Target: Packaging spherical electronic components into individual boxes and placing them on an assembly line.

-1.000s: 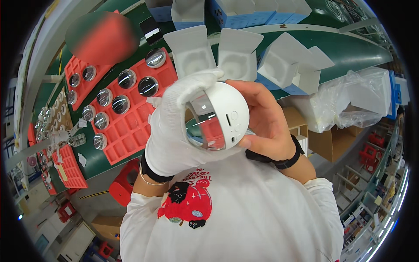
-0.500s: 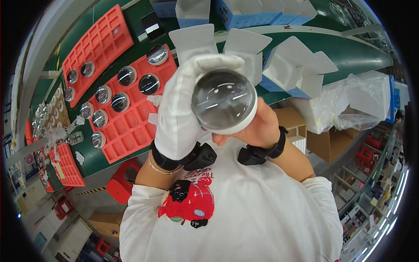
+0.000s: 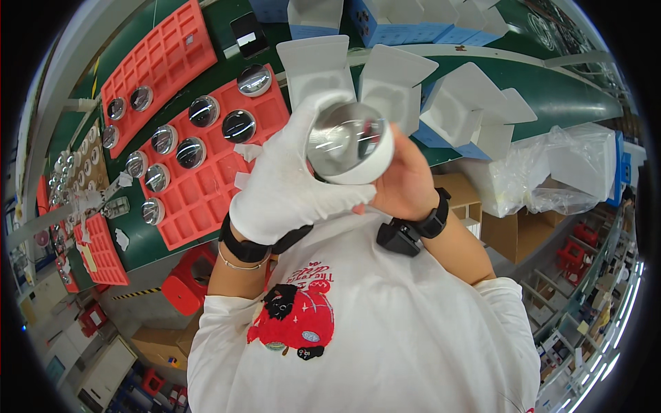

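Note:
I hold a round white dome unit with a clear shiny cover [image 3: 350,143] up close in front of me, the dome facing the camera. My left hand [image 3: 289,186], in a white glove, wraps around its left and lower side. My right hand [image 3: 403,184], bare with a black wrist strap, cups it from behind and below. Both hands grip the same piece above the green bench [image 3: 551,96].
A red tray [image 3: 206,186] with several shiny domes in its pockets lies left of my hands, another red tray [image 3: 155,65] behind it. Open white boxes [image 3: 475,110] and blue cartons stand at the back. Clear plastic bags [image 3: 551,168] lie at right. A red stool [image 3: 182,286] stands below.
The dome unit has turned from showing its white body to facing its clear cover at the camera, and both hands have shifted slightly right and up with it.

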`<control>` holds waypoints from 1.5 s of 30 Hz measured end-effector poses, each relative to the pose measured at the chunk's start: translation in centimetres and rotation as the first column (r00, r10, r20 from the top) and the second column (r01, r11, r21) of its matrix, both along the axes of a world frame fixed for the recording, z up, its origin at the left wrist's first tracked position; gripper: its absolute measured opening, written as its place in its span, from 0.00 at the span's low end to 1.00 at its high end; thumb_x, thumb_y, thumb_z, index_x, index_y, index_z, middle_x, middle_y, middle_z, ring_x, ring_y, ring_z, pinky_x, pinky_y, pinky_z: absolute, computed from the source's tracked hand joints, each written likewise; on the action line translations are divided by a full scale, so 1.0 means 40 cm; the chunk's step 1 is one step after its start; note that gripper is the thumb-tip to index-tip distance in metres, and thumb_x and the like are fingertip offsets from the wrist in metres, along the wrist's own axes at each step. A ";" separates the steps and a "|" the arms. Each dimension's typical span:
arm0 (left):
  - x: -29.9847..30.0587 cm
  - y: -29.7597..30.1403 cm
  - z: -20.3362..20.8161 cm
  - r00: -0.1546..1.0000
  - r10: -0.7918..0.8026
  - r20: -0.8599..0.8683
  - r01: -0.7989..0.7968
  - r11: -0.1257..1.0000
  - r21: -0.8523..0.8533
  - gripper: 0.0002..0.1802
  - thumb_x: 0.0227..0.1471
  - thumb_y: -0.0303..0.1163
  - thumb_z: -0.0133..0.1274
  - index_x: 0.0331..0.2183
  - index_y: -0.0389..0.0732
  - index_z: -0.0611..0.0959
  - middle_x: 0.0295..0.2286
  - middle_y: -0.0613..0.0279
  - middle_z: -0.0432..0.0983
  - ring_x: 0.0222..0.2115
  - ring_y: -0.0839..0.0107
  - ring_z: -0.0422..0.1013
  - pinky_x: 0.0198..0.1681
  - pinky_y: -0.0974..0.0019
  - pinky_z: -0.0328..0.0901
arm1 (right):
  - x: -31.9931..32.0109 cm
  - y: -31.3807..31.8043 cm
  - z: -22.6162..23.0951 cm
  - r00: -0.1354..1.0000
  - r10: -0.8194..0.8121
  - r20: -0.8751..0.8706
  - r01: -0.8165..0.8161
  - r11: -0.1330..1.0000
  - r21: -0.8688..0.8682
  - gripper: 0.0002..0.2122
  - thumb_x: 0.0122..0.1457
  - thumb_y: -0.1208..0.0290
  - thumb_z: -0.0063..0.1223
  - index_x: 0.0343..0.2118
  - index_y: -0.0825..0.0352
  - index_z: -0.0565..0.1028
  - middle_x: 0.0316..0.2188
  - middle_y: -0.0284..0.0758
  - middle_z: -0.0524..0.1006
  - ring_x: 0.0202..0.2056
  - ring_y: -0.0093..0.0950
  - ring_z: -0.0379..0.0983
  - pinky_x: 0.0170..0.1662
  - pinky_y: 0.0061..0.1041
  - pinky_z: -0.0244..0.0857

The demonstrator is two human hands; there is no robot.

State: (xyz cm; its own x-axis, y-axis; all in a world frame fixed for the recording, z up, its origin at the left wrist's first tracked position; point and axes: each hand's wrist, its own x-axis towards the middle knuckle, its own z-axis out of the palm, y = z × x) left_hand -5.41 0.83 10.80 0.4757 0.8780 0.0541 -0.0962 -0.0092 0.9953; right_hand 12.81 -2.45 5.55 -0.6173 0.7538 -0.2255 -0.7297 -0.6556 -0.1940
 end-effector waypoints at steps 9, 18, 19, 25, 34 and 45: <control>-0.032 -0.017 -0.134 0.974 0.203 -0.103 -0.223 0.943 -0.247 0.44 0.32 0.24 0.68 0.53 0.40 0.67 0.47 0.58 0.68 0.47 0.67 0.69 0.49 0.65 0.68 | 0.049 0.041 -0.035 -0.034 -0.280 0.959 -0.611 0.766 0.201 0.19 0.60 0.57 0.52 0.49 0.63 0.72 0.43 0.38 0.76 0.34 0.30 0.75 0.32 0.28 0.67; 0.015 0.193 -0.199 0.959 0.205 -0.194 -0.212 0.977 -0.019 0.33 0.37 0.25 0.65 0.47 0.41 0.71 0.44 0.59 0.70 0.45 0.62 0.71 0.46 0.62 0.69 | 0.040 0.122 -0.162 -0.345 -0.856 0.386 -0.609 0.517 0.601 0.09 0.50 0.72 0.57 0.36 0.64 0.78 0.31 0.36 0.73 0.36 0.36 0.71 0.36 0.32 0.66; 0.033 0.214 -0.219 0.918 0.174 -0.357 -0.100 0.971 0.217 0.30 0.38 0.26 0.64 0.46 0.42 0.72 0.44 0.58 0.70 0.44 0.59 0.72 0.45 0.61 0.70 | 0.041 0.129 -0.185 -0.353 -0.874 0.333 -0.675 0.485 0.557 0.09 0.49 0.73 0.57 0.35 0.64 0.77 0.30 0.35 0.73 0.36 0.36 0.70 0.37 0.33 0.66; 0.123 0.254 -0.275 0.457 0.267 -0.848 0.258 0.873 0.414 0.27 0.37 0.29 0.62 0.44 0.43 0.73 0.40 0.50 0.71 0.41 0.48 0.71 0.44 0.54 0.68 | 0.059 0.124 -0.240 -0.300 -0.889 0.346 -0.695 0.452 0.559 0.07 0.47 0.75 0.56 0.31 0.64 0.76 0.29 0.34 0.72 0.35 0.35 0.69 0.38 0.35 0.65; 0.146 0.237 -0.308 0.401 0.178 -0.899 0.270 0.915 0.301 0.32 0.35 0.28 0.64 0.46 0.42 0.71 0.41 0.44 0.68 0.43 0.44 0.67 0.46 0.54 0.66 | 0.063 0.126 -0.259 -0.245 -0.896 0.372 -0.643 0.437 0.630 0.05 0.47 0.76 0.55 0.29 0.64 0.74 0.27 0.35 0.71 0.33 0.36 0.68 0.37 0.34 0.64; 0.151 0.252 -0.368 0.521 0.310 -0.795 0.109 0.900 0.423 0.36 0.31 0.27 0.67 0.47 0.46 0.71 0.43 0.47 0.65 0.42 0.45 0.69 0.45 0.54 0.68 | 0.074 0.131 -0.259 -0.230 -0.884 0.406 -0.599 0.458 0.657 0.07 0.46 0.76 0.55 0.31 0.65 0.74 0.29 0.36 0.69 0.32 0.36 0.68 0.36 0.34 0.64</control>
State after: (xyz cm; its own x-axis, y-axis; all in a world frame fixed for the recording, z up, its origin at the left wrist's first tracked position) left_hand 0.63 10.90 -3.92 0.3898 0.9208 0.0164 0.7911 -0.3439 0.5058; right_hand 15.77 2.78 -4.81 -0.1363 0.9115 0.3881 0.7096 0.3632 -0.6038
